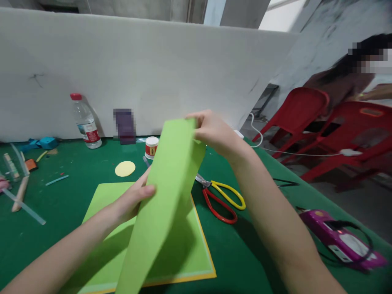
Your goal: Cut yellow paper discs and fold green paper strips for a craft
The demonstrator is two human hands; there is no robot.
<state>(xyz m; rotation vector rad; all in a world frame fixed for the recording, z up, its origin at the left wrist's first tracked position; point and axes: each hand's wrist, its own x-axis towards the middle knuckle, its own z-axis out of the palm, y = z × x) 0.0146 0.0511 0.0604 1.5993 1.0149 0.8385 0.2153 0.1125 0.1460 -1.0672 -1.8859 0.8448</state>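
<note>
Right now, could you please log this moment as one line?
left hand: holds green paper by side | right hand: holds its top | below: more paper | nearby: scissors on table

A bent lime-green sheet (162, 171) — held up, slanting — stands over flat, yellow-edged green paper (192, 255).
</note>
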